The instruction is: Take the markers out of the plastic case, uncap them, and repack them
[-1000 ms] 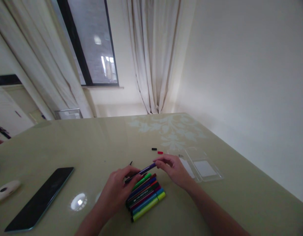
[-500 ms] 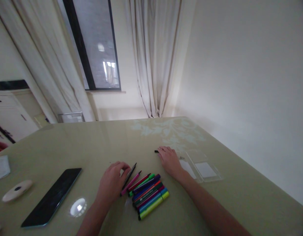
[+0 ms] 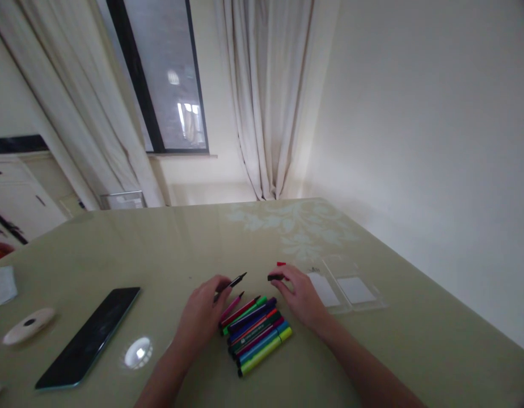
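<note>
My left hand (image 3: 205, 306) is closed on an uncapped black marker (image 3: 235, 281), its tip pointing up and to the right. Between the fingers of my right hand (image 3: 298, 292) is a black marker cap (image 3: 274, 277), a short way from that tip. A red cap (image 3: 281, 263) shows just beyond my right fingers. Below and between the hands lies a row of coloured markers: a pink marker (image 3: 233, 305) and a red marker (image 3: 240, 314) with bare tips, then several others, down to a yellow-green marker (image 3: 264, 353) nearest me.
A clear plastic case (image 3: 351, 309) with white inserts lies open right of my right hand. To the left are a dark phone or tablet (image 3: 89, 340), a pale oval object (image 3: 29, 326) and a pale folded sheet (image 3: 1, 288). A wall (image 3: 436, 170) borders the table's right side.
My left hand has lifted the black marker off the table, tilting it toward the right. My right hand has drawn back slightly with the black cap, and the red cap has come into view.
</note>
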Available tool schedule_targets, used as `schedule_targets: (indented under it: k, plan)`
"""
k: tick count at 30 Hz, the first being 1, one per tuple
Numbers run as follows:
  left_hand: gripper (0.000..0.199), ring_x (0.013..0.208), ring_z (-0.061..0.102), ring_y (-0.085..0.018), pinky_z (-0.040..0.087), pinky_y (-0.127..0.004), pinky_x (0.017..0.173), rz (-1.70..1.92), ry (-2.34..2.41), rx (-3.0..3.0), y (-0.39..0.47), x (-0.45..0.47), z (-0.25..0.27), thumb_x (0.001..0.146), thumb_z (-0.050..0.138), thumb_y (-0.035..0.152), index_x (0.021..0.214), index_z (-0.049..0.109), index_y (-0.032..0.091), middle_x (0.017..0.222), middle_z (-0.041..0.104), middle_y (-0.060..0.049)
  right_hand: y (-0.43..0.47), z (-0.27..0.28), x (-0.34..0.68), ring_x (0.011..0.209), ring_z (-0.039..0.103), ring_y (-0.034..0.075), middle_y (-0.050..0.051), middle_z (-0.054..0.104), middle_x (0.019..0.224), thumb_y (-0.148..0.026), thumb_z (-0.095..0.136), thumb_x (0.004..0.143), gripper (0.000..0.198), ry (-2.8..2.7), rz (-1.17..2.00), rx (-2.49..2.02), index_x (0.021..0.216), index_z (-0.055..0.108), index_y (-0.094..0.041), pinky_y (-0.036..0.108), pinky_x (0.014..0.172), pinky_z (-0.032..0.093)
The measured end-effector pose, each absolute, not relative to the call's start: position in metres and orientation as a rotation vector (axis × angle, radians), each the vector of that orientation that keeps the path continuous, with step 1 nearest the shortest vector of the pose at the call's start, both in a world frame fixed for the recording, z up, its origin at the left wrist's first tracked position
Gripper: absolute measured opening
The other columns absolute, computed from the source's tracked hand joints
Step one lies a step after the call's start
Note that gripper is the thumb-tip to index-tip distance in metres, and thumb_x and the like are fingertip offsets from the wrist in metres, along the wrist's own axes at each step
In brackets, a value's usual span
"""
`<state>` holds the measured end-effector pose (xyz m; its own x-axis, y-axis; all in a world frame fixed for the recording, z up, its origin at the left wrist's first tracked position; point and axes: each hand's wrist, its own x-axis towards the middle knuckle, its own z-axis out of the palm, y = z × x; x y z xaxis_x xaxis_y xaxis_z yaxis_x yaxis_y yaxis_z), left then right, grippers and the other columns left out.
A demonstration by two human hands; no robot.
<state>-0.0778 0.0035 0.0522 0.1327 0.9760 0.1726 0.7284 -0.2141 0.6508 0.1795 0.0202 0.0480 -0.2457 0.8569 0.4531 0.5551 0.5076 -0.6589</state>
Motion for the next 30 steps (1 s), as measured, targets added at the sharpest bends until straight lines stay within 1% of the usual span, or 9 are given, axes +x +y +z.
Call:
schedule_targets:
  k: [4, 9, 14, 17, 22, 26, 30]
  plan:
    - [0.022, 0.094, 0.070, -0.022, 0.053, -0.033, 0.085, 0.937, 1.423, 1.916, -0.001, -0.063, 0.056, 0.097, 0.051, 0.038, 0.103, 0.067, 0.024, 0.102, 0.076, -0.005, 0.020, 0.055, 0.180, 0.102, 0.065, 0.022, 0.005, 0.073, 0.103, -0.032, 0.063, 0.098, 0.013, -1.883, 0.524, -1.065, 0.104, 0.072, -0.025, 0.036, 0.092, 0.050]
    - [0.021, 0.090, 0.071, -0.022, 0.055, -0.033, 0.082, 0.957, 1.413, 1.904, -0.006, -0.057, 0.058, 0.095, 0.055, 0.039, 0.100, 0.069, 0.025, 0.098, 0.077, -0.004, 0.019, 0.060, 0.178, 0.103, 0.064, 0.024, 0.005, 0.073, 0.098, -0.033, 0.065, 0.097, 0.013, -1.865, 0.554, -1.044, 0.102, 0.074, -0.026, 0.039, 0.097, 0.049]
    - [0.021, 0.092, 0.070, -0.022, 0.055, -0.034, 0.085, 0.936, 1.383, 1.899, -0.007, -0.058, 0.055, 0.096, 0.054, 0.039, 0.102, 0.068, 0.025, 0.100, 0.076, -0.004, 0.017, 0.059, 0.176, 0.099, 0.066, 0.022, 0.004, 0.074, 0.096, -0.032, 0.067, 0.096, 0.011, -1.866, 0.614, -1.010, 0.101, 0.075, -0.026, 0.041, 0.104, 0.045]
    - [0.020, 0.092, 0.070, -0.021, 0.055, -0.034, 0.085, 0.942, 1.400, 1.900, -0.006, -0.059, 0.054, 0.096, 0.055, 0.038, 0.102, 0.068, 0.025, 0.100, 0.076, -0.004, 0.017, 0.061, 0.175, 0.097, 0.066, 0.022, 0.004, 0.074, 0.096, -0.030, 0.067, 0.096, 0.010, -1.854, 0.615, -1.009, 0.100, 0.075, -0.025, 0.042, 0.105, 0.044]
    - [0.019, 0.091, 0.071, -0.022, 0.057, -0.034, 0.084, 0.967, 1.400, 1.900, -0.006, -0.058, 0.055, 0.093, 0.057, 0.037, 0.100, 0.070, 0.025, 0.099, 0.076, -0.004, 0.015, 0.063, 0.174, 0.095, 0.067, 0.022, 0.004, 0.074, 0.095, -0.032, 0.068, 0.095, 0.012, -1.849, 0.650, -1.009, 0.100, 0.076, -0.026, 0.040, 0.098, 0.048]
    - [0.019, 0.095, 0.070, -0.022, 0.057, -0.035, 0.087, 0.995, 1.359, 1.928, -0.007, -0.055, 0.054, 0.094, 0.058, 0.036, 0.101, 0.072, 0.025, 0.100, 0.075, -0.005, 0.013, 0.062, 0.173, 0.091, 0.068, 0.021, 0.004, 0.075, 0.093, -0.033, 0.068, 0.095, 0.013, -1.892, 0.710, -0.986, 0.099, 0.077, -0.025, 0.035, 0.086, 0.052]
    - [0.019, 0.090, 0.070, -0.021, 0.056, -0.032, 0.083, 1.048, 1.358, 1.936, -0.011, -0.051, 0.055, 0.093, 0.059, 0.036, 0.095, 0.075, 0.026, 0.094, 0.075, -0.003, 0.012, 0.063, 0.173, 0.084, 0.069, 0.020, 0.003, 0.075, 0.087, -0.034, 0.069, 0.094, 0.014, -1.859, 0.757, -1.000, 0.095, 0.080, -0.026, 0.033, 0.079, 0.052]
